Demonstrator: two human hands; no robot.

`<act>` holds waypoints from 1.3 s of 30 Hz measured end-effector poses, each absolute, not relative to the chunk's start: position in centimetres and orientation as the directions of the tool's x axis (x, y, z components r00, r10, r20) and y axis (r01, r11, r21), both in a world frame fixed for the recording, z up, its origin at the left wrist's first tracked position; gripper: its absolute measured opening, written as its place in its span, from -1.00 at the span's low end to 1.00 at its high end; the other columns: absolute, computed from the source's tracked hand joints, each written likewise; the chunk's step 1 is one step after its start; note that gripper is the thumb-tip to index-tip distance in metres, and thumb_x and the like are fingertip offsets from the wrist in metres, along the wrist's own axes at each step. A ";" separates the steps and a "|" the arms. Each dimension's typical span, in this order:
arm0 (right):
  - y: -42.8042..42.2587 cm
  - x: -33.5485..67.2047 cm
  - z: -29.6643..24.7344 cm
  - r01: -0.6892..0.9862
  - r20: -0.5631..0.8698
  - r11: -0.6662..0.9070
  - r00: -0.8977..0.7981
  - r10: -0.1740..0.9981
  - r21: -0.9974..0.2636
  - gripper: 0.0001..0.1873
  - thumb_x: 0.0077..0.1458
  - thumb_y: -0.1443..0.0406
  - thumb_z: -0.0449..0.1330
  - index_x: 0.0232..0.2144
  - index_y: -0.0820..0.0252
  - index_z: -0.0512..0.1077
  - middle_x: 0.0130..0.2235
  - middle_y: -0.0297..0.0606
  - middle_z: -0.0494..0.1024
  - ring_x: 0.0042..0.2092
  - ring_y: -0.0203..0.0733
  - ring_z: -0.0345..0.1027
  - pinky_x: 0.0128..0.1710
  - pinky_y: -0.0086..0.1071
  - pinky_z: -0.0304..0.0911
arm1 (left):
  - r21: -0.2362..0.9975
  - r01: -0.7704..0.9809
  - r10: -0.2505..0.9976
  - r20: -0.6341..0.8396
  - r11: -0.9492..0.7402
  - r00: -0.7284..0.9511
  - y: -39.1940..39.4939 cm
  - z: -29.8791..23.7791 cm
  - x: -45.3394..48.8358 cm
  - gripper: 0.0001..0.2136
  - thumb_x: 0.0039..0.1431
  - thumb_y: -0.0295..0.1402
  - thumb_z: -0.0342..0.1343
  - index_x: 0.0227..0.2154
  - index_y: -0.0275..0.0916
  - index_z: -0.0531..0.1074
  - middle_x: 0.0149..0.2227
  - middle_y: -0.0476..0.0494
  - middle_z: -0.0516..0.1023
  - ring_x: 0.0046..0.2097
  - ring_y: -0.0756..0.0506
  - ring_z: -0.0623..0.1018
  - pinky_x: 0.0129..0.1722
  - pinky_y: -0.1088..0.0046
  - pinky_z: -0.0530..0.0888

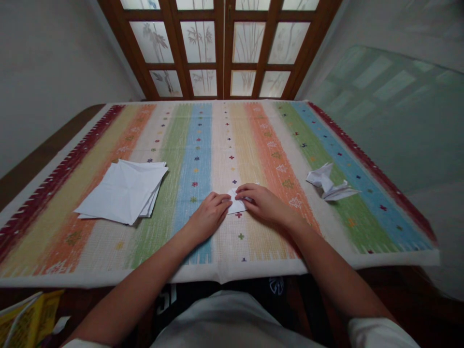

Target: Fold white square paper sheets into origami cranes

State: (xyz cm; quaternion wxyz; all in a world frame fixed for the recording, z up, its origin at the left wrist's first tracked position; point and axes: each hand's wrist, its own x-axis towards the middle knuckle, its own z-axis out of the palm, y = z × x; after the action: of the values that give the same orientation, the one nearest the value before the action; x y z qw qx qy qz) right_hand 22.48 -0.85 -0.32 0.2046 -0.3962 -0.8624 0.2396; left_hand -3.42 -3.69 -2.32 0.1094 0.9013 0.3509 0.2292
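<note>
The person's left hand and right hand were close together near the middle of the table, fingers curled inward. Between them, a small piece of white paper lay on the striped cloth, mostly covered by both sets of fingers. The hands were not fully touching each other, but both were clamped on the paper from either side, with the fingertips bearing down on it. The step in hand looked like folding or creasing this small piece, though the exact fold was hidden by the fingers.

To the left lay a loose stack of white paper squares, thin and smooth, its top sheet marked with crease lines and its corners slightly offset. To the right sat a folded paper shape, angular and sharp-edged, with pointed flaps, on the green and blue stripes and well apart from the hands.

The woven striped cloth covered most of the table, with bands of red, yellow, orange, green and blue and small stitched crosses. A strip of dark wooden table showed at the left edge. A yellow packet sat at the near left. Beyond the far edge stood wood-framed doors with frosted glass panes showing a bamboo pattern.
</note>
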 end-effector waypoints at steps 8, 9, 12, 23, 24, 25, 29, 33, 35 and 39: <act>-0.9 22.2 0.0 0.677 0.148 0.481 -0.489 0.860 -0.556 -0.72 0.33 0.47 0.24 -0.12 0.12 0.73 0.08 -0.04 0.70 0.09 0.02 0.61 0.20 -0.07 0.50 | 0.325 0.597 0.680 0.363 -0.734 0.638 -3.4 -2.8 -3.6 -0.70 0.49 -0.60 0.01 0.10 -0.29 0.57 0.05 -0.33 0.68 0.06 -0.20 0.63 0.12 0.14 0.64; -0.9 22.2 0.1 0.676 0.148 0.483 -0.492 0.858 -0.556 -0.72 0.34 0.47 0.23 -0.11 0.12 0.72 0.07 -0.05 0.70 0.09 0.02 0.61 0.20 -0.07 0.50 | 0.322 0.608 0.688 0.352 -0.726 0.634 -3.6 -2.6 -3.5 -0.70 0.48 -0.59 0.02 0.12 -0.28 0.56 0.05 -0.32 0.68 0.06 -0.20 0.63 0.12 0.15 0.64; -0.9 22.3 0.4 0.652 0.157 0.498 -0.509 0.846 -0.572 -0.72 0.34 0.47 0.23 -0.10 0.10 0.71 0.07 -0.07 0.70 0.06 -0.02 0.62 0.16 -0.11 0.51 | 0.324 0.641 0.718 0.308 -0.696 0.624 -4.1 -1.9 -3.3 -0.72 0.49 -0.57 0.02 0.10 -0.25 0.55 0.03 -0.29 0.69 0.03 -0.21 0.64 0.09 0.16 0.64; -0.7 22.9 1.2 0.599 0.094 0.498 -0.576 0.812 -0.627 -0.87 0.21 0.38 0.43 -0.17 0.12 0.72 0.17 -0.06 0.68 0.03 -0.03 0.64 0.06 -0.18 0.52 | 0.266 0.695 0.739 0.136 -0.668 0.659 -5.6 -0.2 -3.8 -0.67 0.43 -0.61 -0.05 0.10 -0.25 0.50 0.12 -0.36 0.68 0.08 -0.24 0.69 0.09 0.18 0.65; -0.7 23.0 1.2 0.596 0.086 0.494 -0.580 0.810 -0.633 -0.83 0.17 0.39 0.46 -0.16 0.12 0.72 0.18 -0.06 0.67 0.04 -0.02 0.64 0.04 -0.20 0.52 | 0.271 0.690 0.736 0.123 -0.671 0.666 -5.8 -0.1 -3.9 -0.65 0.43 -0.59 -0.05 0.15 -0.25 0.49 0.17 -0.37 0.66 0.12 -0.24 0.68 0.12 0.17 0.65; -0.7 23.1 1.2 0.595 0.079 0.492 -0.584 0.808 -0.635 -0.80 0.15 0.40 0.48 -0.15 0.12 0.72 0.19 -0.05 0.67 0.05 -0.02 0.64 0.03 -0.21 0.53 | 0.278 0.683 0.730 0.115 -0.675 0.674 -6.0 0.0 -4.1 -0.63 0.44 -0.58 -0.06 0.19 -0.25 0.47 0.22 -0.38 0.64 0.16 -0.25 0.67 0.15 0.16 0.64; -0.7 23.0 0.9 0.614 0.078 0.497 -0.579 0.812 -0.613 -0.81 0.19 0.40 0.46 -0.13 0.13 0.71 0.20 -0.04 0.66 0.06 -0.02 0.64 0.07 -0.19 0.52 | 0.282 0.651 0.695 0.092 -0.705 0.713 -6.0 0.9 -4.7 -0.64 0.46 -0.51 -0.04 0.21 -0.28 0.48 0.30 -0.42 0.58 0.25 -0.26 0.62 0.26 0.12 0.59; -0.9 22.5 0.5 0.627 0.104 0.498 -0.557 0.824 -0.599 -0.87 0.26 0.35 0.44 -0.13 0.14 0.72 0.17 -0.01 0.67 0.01 -0.04 0.64 0.08 -0.16 0.53 | 0.258 0.660 0.696 0.074 -0.705 0.715 -4.6 1.8 -4.3 -0.79 0.45 -0.45 0.01 -0.09 -0.28 0.57 0.05 -0.40 0.66 0.06 -0.30 0.65 0.10 0.11 0.62; -0.9 22.4 0.5 0.621 0.119 0.506 -0.556 0.823 -0.598 -0.88 0.26 0.34 0.44 -0.14 0.13 0.72 0.16 -0.01 0.68 0.05 -0.01 0.64 0.11 -0.13 0.53 | 0.273 0.668 0.714 0.123 -0.692 0.690 -3.6 1.7 -3.9 -0.80 0.47 -0.43 0.00 -0.16 -0.24 0.55 -0.06 -0.35 0.66 -0.02 -0.29 0.62 0.03 0.12 0.61; -1.0 22.3 0.8 0.616 0.133 0.521 -0.562 0.816 -0.591 -0.89 0.24 0.34 0.46 -0.16 0.12 0.69 0.15 -0.01 0.69 0.13 0.06 0.61 0.18 -0.07 0.50 | 0.309 0.658 0.724 0.204 -0.686 0.659 -2.3 0.7 -3.3 -0.85 0.45 -0.39 0.07 -0.11 -0.23 0.55 -0.11 -0.31 0.63 -0.02 -0.28 0.59 0.03 0.13 0.58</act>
State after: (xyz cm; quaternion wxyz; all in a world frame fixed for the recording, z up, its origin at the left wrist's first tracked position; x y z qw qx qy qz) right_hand 22.28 -1.04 0.82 0.2020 -0.4221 -0.8483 0.2478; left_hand -3.27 -2.33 0.75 0.1046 0.9048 0.3819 0.1569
